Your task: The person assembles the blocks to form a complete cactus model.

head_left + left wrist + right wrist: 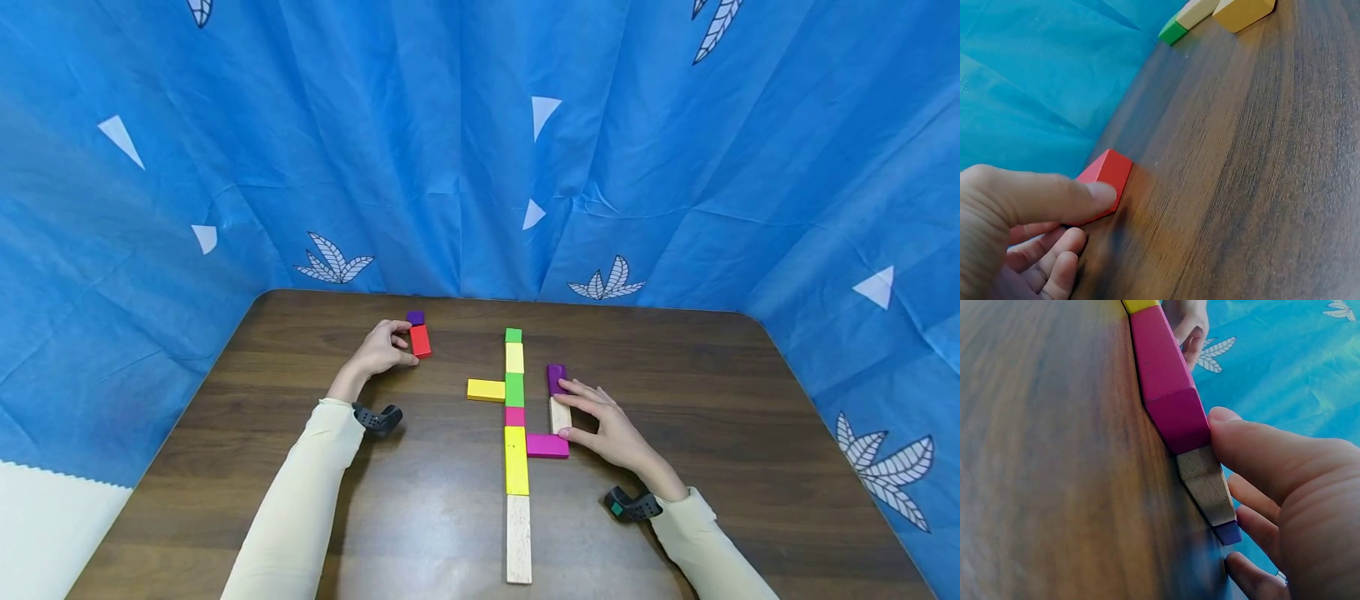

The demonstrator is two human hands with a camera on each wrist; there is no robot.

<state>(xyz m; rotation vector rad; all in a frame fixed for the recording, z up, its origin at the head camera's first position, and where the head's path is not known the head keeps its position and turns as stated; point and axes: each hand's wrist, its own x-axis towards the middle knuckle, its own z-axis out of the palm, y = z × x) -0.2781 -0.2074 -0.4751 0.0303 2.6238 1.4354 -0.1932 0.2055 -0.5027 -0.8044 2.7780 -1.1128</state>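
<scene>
At the back left, my left hand [381,348] pinches a red block [421,342], the thumb against one side in the left wrist view. A small dark purple block [416,317] sits just behind the red one. My right hand [609,423] holds a plain wooden block [559,416] between thumb and fingers. That block lies in line with a purple block [556,379] behind it and meets the magenta block [547,446] in front. In the right wrist view the thumb [1235,428] is right at the magenta block's corner.
A straight row of blocks runs down the middle: green [513,335], pale yellow, green, pink, yellow [516,461], then a long plain one [518,539] nearest me. A yellow block [486,390] juts left from it. A blue curtain [465,150] hangs behind the brown table [712,375].
</scene>
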